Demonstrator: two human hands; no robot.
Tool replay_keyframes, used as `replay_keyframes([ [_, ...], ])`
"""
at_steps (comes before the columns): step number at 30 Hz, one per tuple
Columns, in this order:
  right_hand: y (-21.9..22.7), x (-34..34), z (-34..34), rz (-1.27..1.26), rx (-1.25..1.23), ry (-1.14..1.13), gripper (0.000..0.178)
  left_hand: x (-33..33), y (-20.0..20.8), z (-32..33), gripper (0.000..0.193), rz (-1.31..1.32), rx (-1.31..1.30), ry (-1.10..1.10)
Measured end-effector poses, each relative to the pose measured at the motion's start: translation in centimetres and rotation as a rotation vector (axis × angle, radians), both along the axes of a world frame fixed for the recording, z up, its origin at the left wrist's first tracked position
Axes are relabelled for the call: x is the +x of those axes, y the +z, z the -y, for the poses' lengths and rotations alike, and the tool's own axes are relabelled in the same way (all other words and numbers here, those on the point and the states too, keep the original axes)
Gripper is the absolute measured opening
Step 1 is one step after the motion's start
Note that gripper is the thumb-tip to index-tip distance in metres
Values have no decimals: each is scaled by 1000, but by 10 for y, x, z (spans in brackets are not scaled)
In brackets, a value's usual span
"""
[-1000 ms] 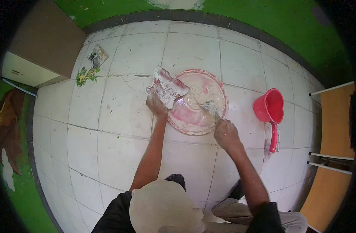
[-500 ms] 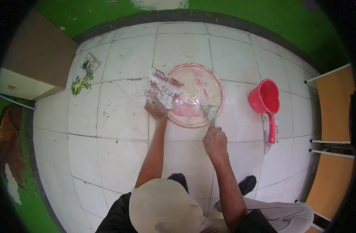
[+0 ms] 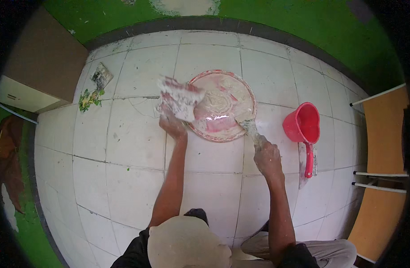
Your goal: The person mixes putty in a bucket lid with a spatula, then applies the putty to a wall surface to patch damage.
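A round red basin coated with wet, cream-white paste sits on the tiled floor in front of me. My left hand grips a flat reddish board smeared with white paste, tilted at the basin's left rim; motion blurs it. My right hand is closed round the handle of a putty knife. Its paste-covered blade rests inside the basin near the lower right rim.
Right of the basin stands a red dipper, its handle over a flat trowel-like piece. At left lie a dirty flat piece and leafy scraps near a brown cabinet. Wooden-topped furniture lines the right side.
My right hand has swung right, bringing the putty knife's blade to the basin's right edge. My left hand and the smeared board have shifted slightly left.
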State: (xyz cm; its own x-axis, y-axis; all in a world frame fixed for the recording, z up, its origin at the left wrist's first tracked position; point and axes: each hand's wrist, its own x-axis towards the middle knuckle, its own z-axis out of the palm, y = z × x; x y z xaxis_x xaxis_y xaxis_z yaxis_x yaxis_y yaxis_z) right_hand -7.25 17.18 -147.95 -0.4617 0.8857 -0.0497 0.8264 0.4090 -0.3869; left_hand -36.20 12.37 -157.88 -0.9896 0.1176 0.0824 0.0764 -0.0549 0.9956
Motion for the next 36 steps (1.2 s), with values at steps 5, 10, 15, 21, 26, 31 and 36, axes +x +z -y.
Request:
replay_keyframes([
  [5,-36,-29,-51,-8,3,-20,10,-99,-31,-138,45,-503,-11,-313],
  [10,-72,-27,-108,12,25,4,17,-129,-57,-264,40,-933,-215,-679],
  [15,-88,-41,-152,-85,-9,-41,19,-133,-92,-323,42,291,115,-1015],
  [21,-130,-63,-264,-106,258,217,23,-126,-116,-372,46,349,194,-1012],
  [26,-125,-113,-312,-72,-69,293,28,-164,-141,-373,51,269,177,-932],
  [31,-79,-66,-267,42,-42,300,26,-138,-137,-342,55,431,310,-870],
  [36,-39,-34,-227,193,-276,44,24,-114,-110,-307,52,375,230,-827],
])
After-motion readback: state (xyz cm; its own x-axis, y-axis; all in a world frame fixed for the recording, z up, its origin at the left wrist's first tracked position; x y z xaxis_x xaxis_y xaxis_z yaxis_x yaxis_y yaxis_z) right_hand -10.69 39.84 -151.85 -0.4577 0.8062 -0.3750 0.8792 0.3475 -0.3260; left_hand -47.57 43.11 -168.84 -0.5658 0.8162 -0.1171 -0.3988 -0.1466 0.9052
